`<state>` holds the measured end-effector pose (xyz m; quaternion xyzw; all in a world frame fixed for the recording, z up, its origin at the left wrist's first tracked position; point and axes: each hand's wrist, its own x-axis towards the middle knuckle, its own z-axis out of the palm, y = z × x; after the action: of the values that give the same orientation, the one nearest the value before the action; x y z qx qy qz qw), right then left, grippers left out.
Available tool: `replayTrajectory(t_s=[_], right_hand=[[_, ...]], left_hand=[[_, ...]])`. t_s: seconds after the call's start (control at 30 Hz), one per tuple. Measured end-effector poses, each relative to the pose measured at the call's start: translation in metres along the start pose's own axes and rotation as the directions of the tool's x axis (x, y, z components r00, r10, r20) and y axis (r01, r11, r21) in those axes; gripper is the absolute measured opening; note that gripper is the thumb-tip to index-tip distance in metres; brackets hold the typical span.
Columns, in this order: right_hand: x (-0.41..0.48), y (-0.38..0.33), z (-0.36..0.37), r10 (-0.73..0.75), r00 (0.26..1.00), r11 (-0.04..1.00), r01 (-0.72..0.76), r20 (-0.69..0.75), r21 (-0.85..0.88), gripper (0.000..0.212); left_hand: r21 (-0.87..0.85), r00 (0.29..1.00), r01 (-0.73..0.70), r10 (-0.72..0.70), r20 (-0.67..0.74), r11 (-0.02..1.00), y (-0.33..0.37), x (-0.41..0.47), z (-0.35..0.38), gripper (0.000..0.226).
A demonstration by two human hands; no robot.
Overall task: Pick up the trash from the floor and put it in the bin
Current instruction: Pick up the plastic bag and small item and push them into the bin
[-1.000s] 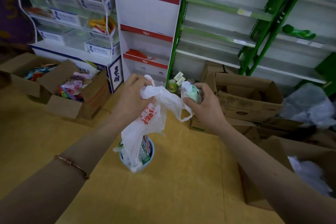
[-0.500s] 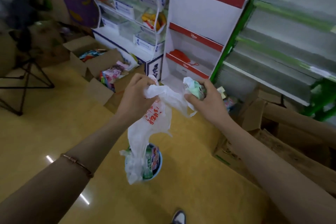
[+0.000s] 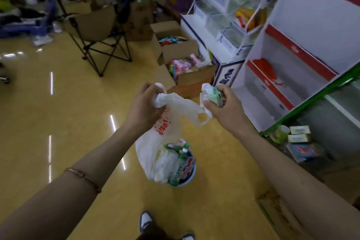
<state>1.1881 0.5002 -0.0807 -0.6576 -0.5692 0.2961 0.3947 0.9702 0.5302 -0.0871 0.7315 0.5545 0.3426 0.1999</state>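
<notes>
The left grip [image 3: 145,105] is bunched tight around one handle of a thin white plastic carrier bag with red print [image 3: 167,122], while the right grip [image 3: 224,107] pinches the other handle together with a crumpled green-and-white wrapper [image 3: 213,96]. The bag sags between and below both grips, its bottom over the small round blue bin [image 3: 192,171], already stuffed, straight beneath them. It looks featherlight, limp and slippery, so the gathered handles seem the surest hold.

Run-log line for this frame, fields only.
plastic bag: hangs between hands, bottom at blue bin | left hand: grips one handle | right hand: grips other handle and crumpled green wrapper | blue bin: holds wrappers
</notes>
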Motion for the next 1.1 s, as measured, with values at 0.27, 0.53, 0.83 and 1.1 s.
replayTrajectory(t_s=[0.27,0.53,0.83,1.1], right_hand=[[0.020,0.018,0.040,0.030,0.997,0.999,-0.028,0.071,-0.036,0.027],[0.035,0.058,0.066,0.100,0.987,0.994,-0.094,0.125,-0.057,0.031],[0.079,0.119,0.081,0.084,0.949,0.995,-0.064,0.303,-0.075,0.028],[0.098,0.195,0.144,0.082,0.864,0.996,-0.059,0.497,-0.063,0.040]], left_hand=[[-0.018,0.999,0.032,-0.032,0.002,0.999,-0.046,0.003,0.015,0.020],[-0.019,0.988,0.136,-0.134,0.070,0.991,-0.084,0.003,0.050,0.016],[0.026,0.930,0.367,-0.366,-0.022,0.930,-0.116,-0.008,0.103,0.017],[0.017,0.879,0.475,-0.473,-0.062,0.880,-0.173,-0.030,0.163,0.013]])
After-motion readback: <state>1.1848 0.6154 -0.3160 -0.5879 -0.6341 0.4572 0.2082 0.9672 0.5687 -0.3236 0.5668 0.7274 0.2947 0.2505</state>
